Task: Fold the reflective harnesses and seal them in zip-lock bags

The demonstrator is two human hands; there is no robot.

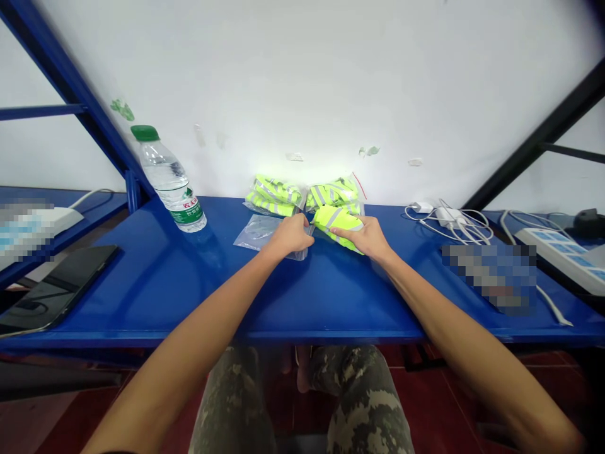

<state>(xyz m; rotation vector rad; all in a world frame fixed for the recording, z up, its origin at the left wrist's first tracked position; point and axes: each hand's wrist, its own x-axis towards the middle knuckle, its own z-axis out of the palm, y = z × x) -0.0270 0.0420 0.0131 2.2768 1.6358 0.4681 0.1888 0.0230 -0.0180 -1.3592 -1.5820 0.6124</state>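
My right hand grips a folded neon-yellow reflective vest with grey stripes, thumb on top. The vest is held just above the blue table. My left hand is closed on the edge of a clear zip plastic bag, which lies flat on the table. Its fingertips are partly hidden. Behind my hands, against the wall, lie two bagged bundles of the same yellow striped cloth: a left bundle and a right bundle, the latter partly covered by the held vest.
A water bottle with a green cap stands at the left. A dark tablet-like device lies at the left edge. White chargers and cables lie at the right, near a blurred-out flat object and a power strip.
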